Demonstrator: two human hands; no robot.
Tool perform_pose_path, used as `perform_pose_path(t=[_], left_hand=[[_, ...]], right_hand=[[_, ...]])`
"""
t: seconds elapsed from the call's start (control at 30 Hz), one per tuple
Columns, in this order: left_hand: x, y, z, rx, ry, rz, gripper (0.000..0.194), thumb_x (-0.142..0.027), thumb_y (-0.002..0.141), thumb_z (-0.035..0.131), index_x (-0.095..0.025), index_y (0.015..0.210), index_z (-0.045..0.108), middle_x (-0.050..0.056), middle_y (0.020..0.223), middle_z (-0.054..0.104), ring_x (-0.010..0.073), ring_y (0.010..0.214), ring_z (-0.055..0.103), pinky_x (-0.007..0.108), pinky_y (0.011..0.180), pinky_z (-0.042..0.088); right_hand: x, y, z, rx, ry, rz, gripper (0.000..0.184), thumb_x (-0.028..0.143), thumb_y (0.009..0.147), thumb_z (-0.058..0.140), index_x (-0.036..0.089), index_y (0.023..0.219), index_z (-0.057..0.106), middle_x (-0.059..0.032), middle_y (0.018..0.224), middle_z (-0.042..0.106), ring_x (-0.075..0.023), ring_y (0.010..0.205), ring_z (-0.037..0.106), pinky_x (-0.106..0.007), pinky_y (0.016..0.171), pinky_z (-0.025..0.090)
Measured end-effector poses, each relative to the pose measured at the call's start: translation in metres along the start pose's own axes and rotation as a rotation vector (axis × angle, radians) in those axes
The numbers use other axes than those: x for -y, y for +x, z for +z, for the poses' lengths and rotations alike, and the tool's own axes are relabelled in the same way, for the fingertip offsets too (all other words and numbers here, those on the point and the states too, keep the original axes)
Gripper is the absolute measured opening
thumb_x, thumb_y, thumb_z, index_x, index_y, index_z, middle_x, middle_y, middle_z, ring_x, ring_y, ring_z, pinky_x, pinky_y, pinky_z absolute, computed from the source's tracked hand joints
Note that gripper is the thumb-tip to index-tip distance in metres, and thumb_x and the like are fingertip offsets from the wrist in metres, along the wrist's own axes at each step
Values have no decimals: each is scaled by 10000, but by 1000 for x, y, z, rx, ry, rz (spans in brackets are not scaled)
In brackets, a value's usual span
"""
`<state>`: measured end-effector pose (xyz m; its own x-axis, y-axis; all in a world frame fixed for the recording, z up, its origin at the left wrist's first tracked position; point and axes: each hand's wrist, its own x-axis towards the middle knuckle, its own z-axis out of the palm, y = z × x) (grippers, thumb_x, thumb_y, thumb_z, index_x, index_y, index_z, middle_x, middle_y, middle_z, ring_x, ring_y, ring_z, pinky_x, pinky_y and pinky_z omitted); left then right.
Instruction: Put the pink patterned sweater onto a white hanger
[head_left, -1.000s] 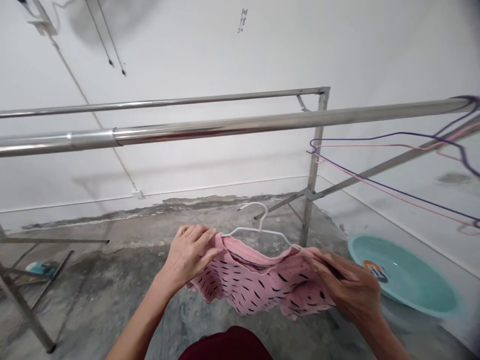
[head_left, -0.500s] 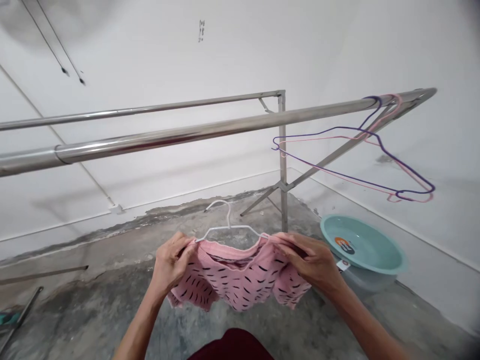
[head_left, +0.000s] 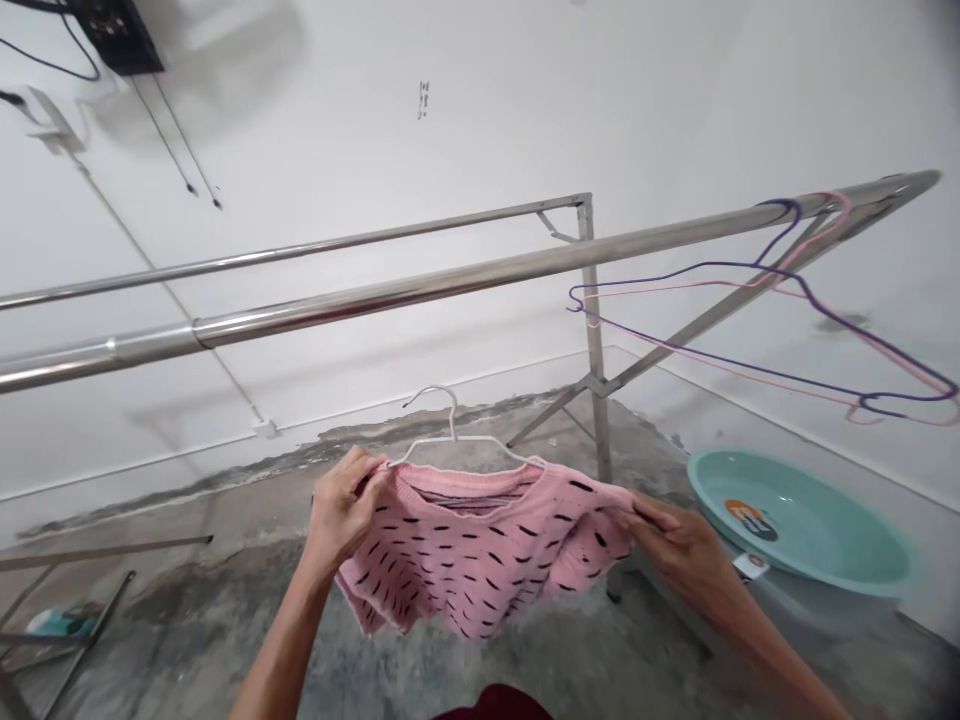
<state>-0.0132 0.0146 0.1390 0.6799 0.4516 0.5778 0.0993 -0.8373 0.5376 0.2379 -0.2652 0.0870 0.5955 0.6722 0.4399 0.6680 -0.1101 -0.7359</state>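
Two hands hold a pink top on a white hanger below a steel rail.

Left hand (head_left: 341, 512) is closed on the left shoulder of the pink top (head_left: 472, 560); the white hanger (head_left: 450, 440) sits inside the neckline, hook upright and clear of the steel rail (head_left: 420, 290) above. Right hand (head_left: 675, 550) pinches the right shoulder of the top. Further right, a purple hanger (head_left: 765, 270) and a pink hanger (head_left: 892, 350) hang on the rail, above a teal basin (head_left: 825, 560) on the floor.
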Motion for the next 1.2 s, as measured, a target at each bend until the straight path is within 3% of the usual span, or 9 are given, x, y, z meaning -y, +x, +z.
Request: perform_pose_path(t=[0.17, 0.33, 0.43, 0.73, 0.9, 1.07, 1.2], left_hand=[[-3, -4, 4, 27, -117, -81, 202, -330, 931, 506, -209, 932, 667, 3, 782, 549, 125, 731, 519, 234, 675, 388], [-1, -10, 9, -5, -196, -140, 223, -360, 913, 533, -189, 883, 672, 4, 754, 539, 129, 712, 508, 239, 659, 383], [1, -12, 13, -20, -173, -110, 221, -350, 914, 536, -188, 869, 679, 0, 734, 529, 122, 693, 502, 233, 639, 379], [0, -15, 14, 5, -99, -26, 242, -330, 932, 504, -179, 878, 685, 23, 753, 552, 131, 704, 528, 231, 625, 399], [-3, -14, 11, 36, -113, -8, 248, -324, 937, 498, -180, 866, 686, 23, 749, 544, 131, 699, 528, 231, 624, 395], [-7, -16, 10, 70, -168, -34, 247, -320, 934, 509, -186, 821, 682, 13, 729, 548, 126, 685, 526, 231, 617, 385], [-4, -20, 11, 59, -189, -61, 248, -339, 931, 513, -196, 863, 704, 26, 757, 593, 140, 704, 545, 242, 625, 399]], right_hand=[[-4, 2, -9, -29, -58, -6, 287, 391, 845, 510, 177, 834, 701, -24, 704, 665, -187, 657, 625, -249, 564, 504], [9, 6, -17, 5, -127, -39, 279, 399, 867, 507, 167, 831, 657, -34, 791, 663, -171, 736, 611, -234, 628, 488], [17, 8, -19, -13, -135, -64, 278, 377, 895, 490, 175, 761, 627, -19, 740, 637, -151, 712, 598, -215, 609, 461], [11, 13, -30, -1, -254, -198, 227, 347, 898, 546, 208, 1000, 694, -31, 894, 692, -144, 830, 653, -218, 707, 497], [21, 21, -31, 41, -305, -266, 212, 343, 912, 534, 229, 985, 698, -24, 886, 681, -133, 791, 635, -222, 672, 478], [30, 31, -24, 27, -677, -455, 359, 431, 940, 467, 208, 717, 639, 5, 670, 618, -121, 580, 557, -265, 507, 328], [36, 38, -20, 5, -796, -566, 254, 383, 933, 495, 230, 854, 681, -2, 767, 685, -165, 729, 588, -298, 633, 340]])
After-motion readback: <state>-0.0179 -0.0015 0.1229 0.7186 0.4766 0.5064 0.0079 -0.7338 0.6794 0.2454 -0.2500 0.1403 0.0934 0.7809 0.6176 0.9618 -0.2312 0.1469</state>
